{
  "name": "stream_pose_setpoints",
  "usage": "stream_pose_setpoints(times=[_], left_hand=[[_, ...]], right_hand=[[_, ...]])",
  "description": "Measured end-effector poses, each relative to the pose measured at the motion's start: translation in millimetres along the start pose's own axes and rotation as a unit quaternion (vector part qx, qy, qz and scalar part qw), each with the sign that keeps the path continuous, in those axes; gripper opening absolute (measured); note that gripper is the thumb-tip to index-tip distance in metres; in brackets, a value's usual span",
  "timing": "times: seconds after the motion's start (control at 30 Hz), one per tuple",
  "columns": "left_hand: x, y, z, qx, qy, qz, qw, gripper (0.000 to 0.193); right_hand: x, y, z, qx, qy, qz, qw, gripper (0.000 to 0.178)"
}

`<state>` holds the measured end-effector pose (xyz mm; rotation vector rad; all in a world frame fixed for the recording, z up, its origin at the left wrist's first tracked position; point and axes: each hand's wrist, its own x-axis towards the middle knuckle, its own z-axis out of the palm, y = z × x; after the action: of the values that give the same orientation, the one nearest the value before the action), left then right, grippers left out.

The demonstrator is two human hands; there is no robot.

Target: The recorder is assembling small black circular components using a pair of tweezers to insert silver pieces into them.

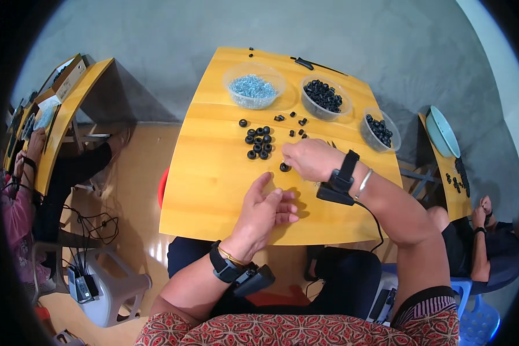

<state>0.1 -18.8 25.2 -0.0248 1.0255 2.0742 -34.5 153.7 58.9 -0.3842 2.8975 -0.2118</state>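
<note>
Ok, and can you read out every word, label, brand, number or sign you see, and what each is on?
No text can be read.
Cardboard box, far left: marks too small to read.
Black adapter by the grey stool: possible label, too blurred.
Black beads: no text visible.

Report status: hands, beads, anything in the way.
Left hand open, seemingly empty. Right hand at one round black bead, grip unclear. Bead cluster beyond left hand. Small black pieces beyond right hand.
</note>
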Motion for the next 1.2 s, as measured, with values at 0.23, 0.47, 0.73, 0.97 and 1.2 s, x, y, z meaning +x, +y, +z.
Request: stream_pose_setpoints(times=[0.23, 0.47, 0.73, 0.97, 1.2], left_hand=[[3, 1, -3, 0.255, -0.024, 0.092, 0.962, 0.044], [15, -4, -14, 0.537, 0.02, 0.308, 0.785, 0.027], [-4, -5, -6, 0.654, -0.037, 0.296, 0.695, 0.015], [4, -12, -13, 0.673, -0.022, 0.341, 0.656, 0.011], [2, 6, 11, -0.058, -0.166, -0.018, 0.984, 0.017]], right_hand=[[-27, 7, -3, 0.039, 0.052, 0.026, 0.998, 0.017], [-35, -40, 10, 0.021, -0.021, 0.06, 0.998, 0.016], [-72, -63, 27, 0.049, 0.003, 0.072, 0.996, 0.013], [-103, -43, 31, 0.243, 0.174, 0.064, 0.952, 0.008], [-130, -54, -3, 0.502, 0.25, 0.096, 0.822, 0.007]])
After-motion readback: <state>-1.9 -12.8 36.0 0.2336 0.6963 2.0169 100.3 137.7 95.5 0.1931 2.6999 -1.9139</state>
